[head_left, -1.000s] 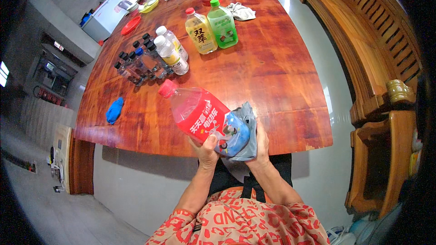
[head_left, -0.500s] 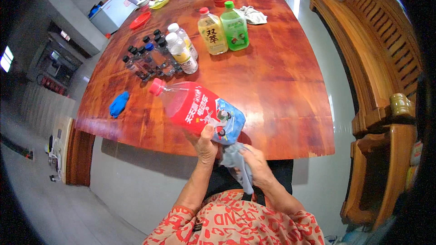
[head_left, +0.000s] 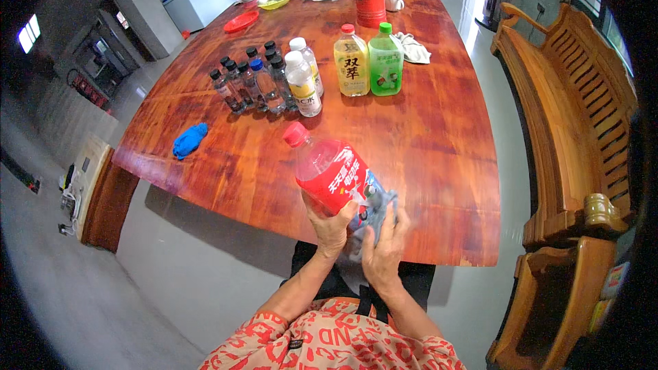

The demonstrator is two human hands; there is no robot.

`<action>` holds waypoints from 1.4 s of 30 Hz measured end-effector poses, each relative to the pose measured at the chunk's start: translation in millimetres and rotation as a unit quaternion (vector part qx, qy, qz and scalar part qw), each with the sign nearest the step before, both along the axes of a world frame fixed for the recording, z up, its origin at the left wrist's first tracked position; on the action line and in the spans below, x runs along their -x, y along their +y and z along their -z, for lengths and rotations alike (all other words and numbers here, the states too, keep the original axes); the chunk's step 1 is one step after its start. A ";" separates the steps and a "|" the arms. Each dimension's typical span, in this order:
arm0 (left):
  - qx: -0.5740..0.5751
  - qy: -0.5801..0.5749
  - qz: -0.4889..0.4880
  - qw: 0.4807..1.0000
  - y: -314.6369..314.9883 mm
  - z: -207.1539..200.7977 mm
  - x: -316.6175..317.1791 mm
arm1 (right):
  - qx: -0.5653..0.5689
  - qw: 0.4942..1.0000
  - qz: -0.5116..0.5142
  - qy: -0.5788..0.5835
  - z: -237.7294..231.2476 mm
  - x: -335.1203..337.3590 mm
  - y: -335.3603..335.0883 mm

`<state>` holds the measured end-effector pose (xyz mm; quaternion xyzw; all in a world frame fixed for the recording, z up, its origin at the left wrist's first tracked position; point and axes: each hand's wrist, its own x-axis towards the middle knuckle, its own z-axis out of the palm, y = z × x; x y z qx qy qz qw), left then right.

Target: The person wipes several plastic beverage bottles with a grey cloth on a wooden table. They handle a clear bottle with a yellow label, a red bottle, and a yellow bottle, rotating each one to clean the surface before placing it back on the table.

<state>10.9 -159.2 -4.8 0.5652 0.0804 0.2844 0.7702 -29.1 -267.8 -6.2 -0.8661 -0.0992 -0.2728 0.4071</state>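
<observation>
The left hand [head_left: 334,223] is gripping the clear red-labelled plastic bottle [head_left: 329,173] while the right hand [head_left: 385,247] is pressing a grey-blue cloth [head_left: 375,214] against its base, best wiped with the bottle kept firmly tilted above the near edge of the reddish wooden surface [head_left: 425,144].

Red-labelled bottle [head_left: 327,173] in both hands, grey cloth [head_left: 375,214] against its base.

The person wears a short-sleeved orange-red shirt [head_left: 329,342] printed with large white letters, and dark trousers [head_left: 411,277]. Both forearms are bare, without rings or watch.
</observation>
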 end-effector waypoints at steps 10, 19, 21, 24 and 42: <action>-0.155 -0.022 -0.065 0.986 21.9 8.4 -20.6 | 0.045 0.996 -0.077 -0.015 4.7 -21.7 -31.3; -0.172 -0.035 -0.037 0.984 14.0 2.3 -63.4 | 0.048 0.990 -0.122 0.043 8.1 -73.4 -5.4; -0.230 -0.038 -0.072 0.970 17.3 10.1 -87.4 | 0.041 0.992 -0.109 0.051 2.1 -87.9 2.6; -0.240 -0.027 -0.104 0.965 24.4 19.7 -118.3 | 0.028 0.991 -0.082 0.104 -2.6 -111.1 17.7; -0.285 0.009 -0.173 0.943 41.1 25.0 -217.4 | -0.035 0.975 -0.115 0.189 31.9 -220.6 55.7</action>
